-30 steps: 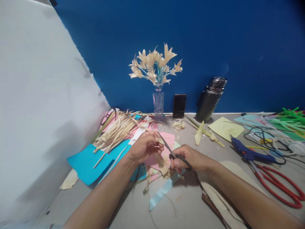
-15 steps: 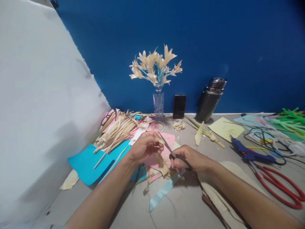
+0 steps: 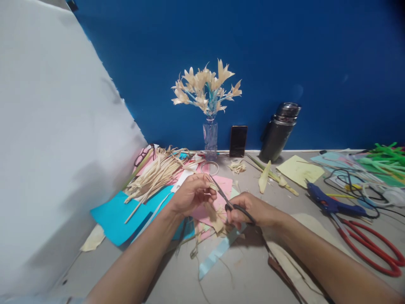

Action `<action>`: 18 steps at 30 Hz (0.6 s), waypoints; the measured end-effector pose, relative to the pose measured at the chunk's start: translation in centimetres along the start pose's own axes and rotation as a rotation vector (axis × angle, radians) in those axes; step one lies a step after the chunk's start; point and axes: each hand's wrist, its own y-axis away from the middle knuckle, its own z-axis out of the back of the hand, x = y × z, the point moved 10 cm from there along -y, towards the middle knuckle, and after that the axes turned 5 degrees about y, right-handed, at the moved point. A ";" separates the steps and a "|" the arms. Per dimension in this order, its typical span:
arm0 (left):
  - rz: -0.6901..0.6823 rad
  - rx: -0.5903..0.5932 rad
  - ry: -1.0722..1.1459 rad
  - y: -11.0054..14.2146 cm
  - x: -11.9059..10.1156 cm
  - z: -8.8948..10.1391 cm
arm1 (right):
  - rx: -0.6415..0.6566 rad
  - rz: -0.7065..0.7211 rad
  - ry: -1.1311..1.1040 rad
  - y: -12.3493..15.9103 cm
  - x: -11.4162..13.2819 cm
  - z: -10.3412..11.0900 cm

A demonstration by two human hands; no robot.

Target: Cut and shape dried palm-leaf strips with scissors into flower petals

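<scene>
My left hand (image 3: 190,195) is closed in a pinch on a small pale strip of dried leaf (image 3: 212,188) above the pink paper (image 3: 221,198). My right hand (image 3: 253,210) grips small black-handled scissors (image 3: 229,202), their blades pointing up and left at the strip by my left fingertips. Cut scraps of dried leaf (image 3: 218,223) lie under both hands.
A pile of dried leaf strips (image 3: 158,173) lies on blue paper (image 3: 120,215) at left. At the back stand a vase of leaf flowers (image 3: 209,105), a phone (image 3: 238,140) and a dark flask (image 3: 280,131). Right: blue glue gun (image 3: 332,204), red-handled shears (image 3: 370,247), cables, green sticks (image 3: 386,158).
</scene>
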 end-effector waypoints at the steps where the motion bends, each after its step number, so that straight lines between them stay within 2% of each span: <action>1: -0.003 0.000 -0.005 0.0 0.0 0.0 | -0.002 0.001 0.011 0.0 0.0 0.0; 18: -0.021 -0.047 -0.084 0.4 -0.4 0.2 | 0.012 -0.015 -0.004 0.0 -0.4 -0.1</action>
